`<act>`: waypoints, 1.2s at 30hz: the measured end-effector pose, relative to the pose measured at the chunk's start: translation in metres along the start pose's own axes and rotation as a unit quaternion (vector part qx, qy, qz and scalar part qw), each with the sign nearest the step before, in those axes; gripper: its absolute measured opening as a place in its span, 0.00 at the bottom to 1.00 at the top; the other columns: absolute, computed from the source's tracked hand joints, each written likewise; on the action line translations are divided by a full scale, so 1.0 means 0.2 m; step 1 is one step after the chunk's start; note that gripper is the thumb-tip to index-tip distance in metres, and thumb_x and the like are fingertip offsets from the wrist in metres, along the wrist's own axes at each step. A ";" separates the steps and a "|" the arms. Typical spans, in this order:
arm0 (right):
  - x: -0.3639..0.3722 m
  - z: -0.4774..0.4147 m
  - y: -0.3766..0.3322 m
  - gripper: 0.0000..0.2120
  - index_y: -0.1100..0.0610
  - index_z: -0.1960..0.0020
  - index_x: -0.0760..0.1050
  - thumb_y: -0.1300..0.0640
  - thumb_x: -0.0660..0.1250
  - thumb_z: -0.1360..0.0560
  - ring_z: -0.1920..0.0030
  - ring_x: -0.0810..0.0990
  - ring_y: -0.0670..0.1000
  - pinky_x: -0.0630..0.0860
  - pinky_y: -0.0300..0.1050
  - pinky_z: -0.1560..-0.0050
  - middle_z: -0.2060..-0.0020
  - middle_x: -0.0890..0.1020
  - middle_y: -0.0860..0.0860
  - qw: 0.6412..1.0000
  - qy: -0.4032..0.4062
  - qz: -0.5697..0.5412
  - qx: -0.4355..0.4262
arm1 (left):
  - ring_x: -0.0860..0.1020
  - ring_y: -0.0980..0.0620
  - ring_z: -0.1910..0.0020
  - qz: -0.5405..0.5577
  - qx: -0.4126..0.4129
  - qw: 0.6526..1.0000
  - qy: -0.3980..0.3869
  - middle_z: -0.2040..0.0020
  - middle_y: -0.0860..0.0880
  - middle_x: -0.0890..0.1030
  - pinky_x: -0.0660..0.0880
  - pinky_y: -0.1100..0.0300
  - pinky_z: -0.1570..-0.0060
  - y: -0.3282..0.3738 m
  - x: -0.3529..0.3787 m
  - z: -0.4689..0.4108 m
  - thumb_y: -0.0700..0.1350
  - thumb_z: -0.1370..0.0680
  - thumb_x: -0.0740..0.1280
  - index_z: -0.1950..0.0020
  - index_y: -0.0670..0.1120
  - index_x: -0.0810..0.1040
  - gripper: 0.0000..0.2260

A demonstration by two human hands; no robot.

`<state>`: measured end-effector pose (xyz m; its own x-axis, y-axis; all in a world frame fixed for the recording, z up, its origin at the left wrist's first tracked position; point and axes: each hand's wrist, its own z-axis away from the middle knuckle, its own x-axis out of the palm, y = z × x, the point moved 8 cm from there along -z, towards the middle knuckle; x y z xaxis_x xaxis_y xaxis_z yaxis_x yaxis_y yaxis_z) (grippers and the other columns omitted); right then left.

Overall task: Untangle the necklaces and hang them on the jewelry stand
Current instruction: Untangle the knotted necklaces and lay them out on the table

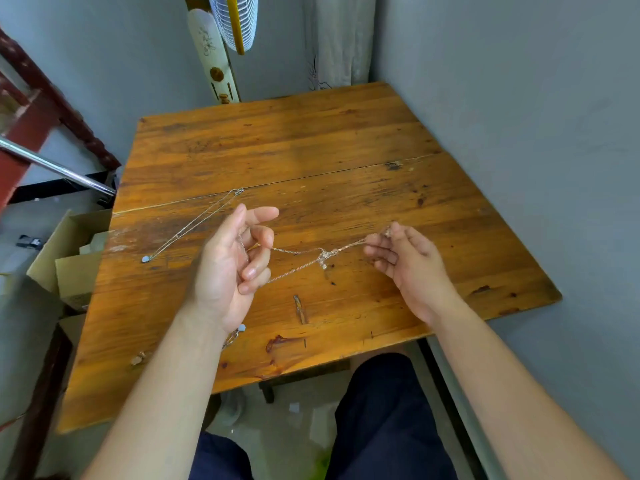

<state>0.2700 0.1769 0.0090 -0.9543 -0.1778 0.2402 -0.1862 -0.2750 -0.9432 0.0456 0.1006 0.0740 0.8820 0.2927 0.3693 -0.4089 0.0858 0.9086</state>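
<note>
In the middle of the frame two hands stretch the tangled necklaces (294,251) between them, just above the wooden worktop (311,150). The left hand (228,268) has its fingers curled round the strands, which run out from between them. The right hand (412,261) pinches the other end between thumb and forefinger, its remaining fingers loosely bent. Between the hands sits the knot (323,258), a small bright clump from which the strands fan out toward the left hand and run twisted together toward the right. A second necklace (197,223) lies straight on the worktop to the left, well apart from the knot, with a small pendant (145,259) at its lower end. A further bit of chain with a pale tag (239,330) shows just below the left wrist. The jewelry stand is not in view. The chains look very fine, light and limp, so they will likely slip through a loose hold and could kink or snap under a hard pull. Tension probably only tightens the clump. The better hold, I judge, is close beside the knot on either side, with slack let in so single loops can be teased apart by the fingertips.
</note>
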 end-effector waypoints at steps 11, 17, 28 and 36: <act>-0.20 -0.04 -0.05 0.09 0.53 0.51 0.72 0.52 0.58 0.15 0.67 0.71 0.46 0.72 0.42 0.60 0.70 0.69 0.46 0.977 0.058 -0.197 0.055 | 0.68 0.57 0.72 -0.086 -0.029 0.988 0.121 0.52 0.48 0.81 0.55 0.66 0.80 -0.22 -0.19 0.06 0.53 0.17 0.59 0.46 0.44 0.81 0.15; -0.13 -0.03 -0.13 0.10 0.51 0.39 0.78 0.52 0.61 0.17 0.60 0.79 0.45 0.76 0.41 0.58 0.59 0.81 0.45 0.990 0.012 0.136 -0.014 | 0.61 0.54 0.75 -0.295 -0.052 0.949 0.096 0.72 0.51 0.65 0.58 0.61 0.76 -0.23 -0.13 0.06 0.54 0.17 0.56 0.58 0.43 0.74 0.18; 0.15 0.07 -0.15 0.14 0.53 0.36 0.79 0.56 0.68 0.22 0.45 0.78 0.50 0.80 0.48 0.51 0.46 0.80 0.49 0.778 -0.011 0.560 -0.285 | 0.59 0.56 0.77 -0.439 0.087 0.894 0.002 0.78 0.54 0.61 0.57 0.62 0.75 0.10 0.01 0.05 0.49 0.16 0.56 0.65 0.41 0.70 0.21; 0.63 0.17 0.11 0.29 0.41 0.25 0.65 0.51 0.64 0.25 0.28 0.68 0.40 0.67 0.47 0.29 0.29 0.73 0.42 0.949 -0.270 0.163 -0.018 | 0.53 0.51 0.74 -0.272 0.078 0.956 -0.075 0.74 0.50 0.57 0.51 0.55 0.73 0.20 0.11 0.06 0.49 0.21 0.57 0.64 0.41 0.74 0.17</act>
<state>0.1542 0.1169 0.0270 -0.7050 -0.7092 0.0075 0.0810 -0.0910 -0.9925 0.0514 0.0998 0.1208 0.9828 0.1040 -0.1524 0.1489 0.0400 0.9880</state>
